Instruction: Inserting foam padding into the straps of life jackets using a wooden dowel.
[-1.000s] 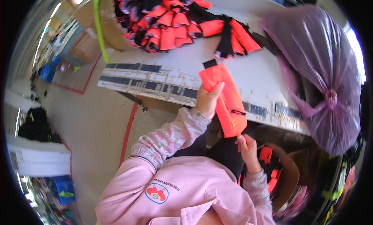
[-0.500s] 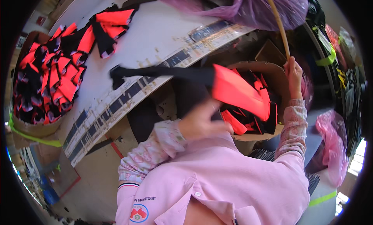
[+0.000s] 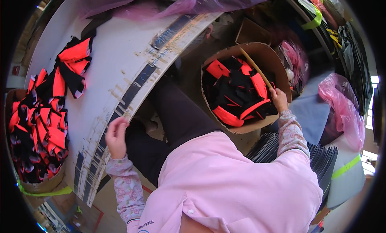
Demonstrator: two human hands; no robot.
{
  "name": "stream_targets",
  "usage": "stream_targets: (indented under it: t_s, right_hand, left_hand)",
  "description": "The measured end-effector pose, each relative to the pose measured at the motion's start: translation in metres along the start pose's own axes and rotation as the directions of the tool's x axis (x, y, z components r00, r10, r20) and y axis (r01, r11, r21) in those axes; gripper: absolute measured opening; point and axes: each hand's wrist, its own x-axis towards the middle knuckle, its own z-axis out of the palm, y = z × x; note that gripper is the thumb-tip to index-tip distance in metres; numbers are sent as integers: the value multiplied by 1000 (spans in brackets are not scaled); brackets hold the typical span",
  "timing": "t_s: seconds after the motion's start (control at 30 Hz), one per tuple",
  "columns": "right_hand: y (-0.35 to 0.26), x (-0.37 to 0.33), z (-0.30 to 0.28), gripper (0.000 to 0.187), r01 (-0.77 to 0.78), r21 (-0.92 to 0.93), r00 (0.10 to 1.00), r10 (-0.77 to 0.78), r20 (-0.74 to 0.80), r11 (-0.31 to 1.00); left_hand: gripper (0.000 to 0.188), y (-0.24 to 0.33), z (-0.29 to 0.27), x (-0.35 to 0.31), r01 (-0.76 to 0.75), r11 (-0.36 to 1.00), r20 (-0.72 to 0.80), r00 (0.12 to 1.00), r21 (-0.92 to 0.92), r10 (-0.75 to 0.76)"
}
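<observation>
In my right hand, fingers wrapped round its lower end, is a thin wooden stick. It slants over a round-sided cardboard box filled with black and bright orange-red fabric pieces. My left hand holds nothing and is at the near edge of a white table. Its fingers are loosely bent and apart, and I cannot tell whether they touch the edge. Farther left on the table lies a small bunch of similar black and orange-red pieces.
A second container heaped with such pieces stands at the far left. Purple plastic sheeting covers the table's far part. A stack of dark thin sheets sits beside my right arm, near a pink plastic bag.
The orange-and-black piece in the air has gone from there. My left hand has moved left to the table edge. The stick, upright before, now lies lower across the box. My view has shifted.
</observation>
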Motion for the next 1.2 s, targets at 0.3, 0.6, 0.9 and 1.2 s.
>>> stream_targets:
  t_s: [0.3, 0.6, 0.9, 1.2]
  right_hand:
    - [79, -17, 95, 22, -425, -112, 851, 439, 288, 898]
    - [-82, -95, 187, 16, 86, -25, 739, -47, 672, 996]
    - [-101, -85, 97, 31, 84, -137, 890, -13, 456, 987]
    - [54, -54, 56, 39, -216, -323, 886, 324, 332, 922]
  left_hand:
    - [17, -66, -23, 33, 133, 991, -228, 965, 11, -127]
    - [16, -76, -14, 31, 39, 999, -353, 935, 8, -34]
    - [15, -78, -13, 11, 28, 1000, -349, 937, -9, -30]
    - [14, -67, -27, 21, -29, 999, -405, 914, 20, 35]
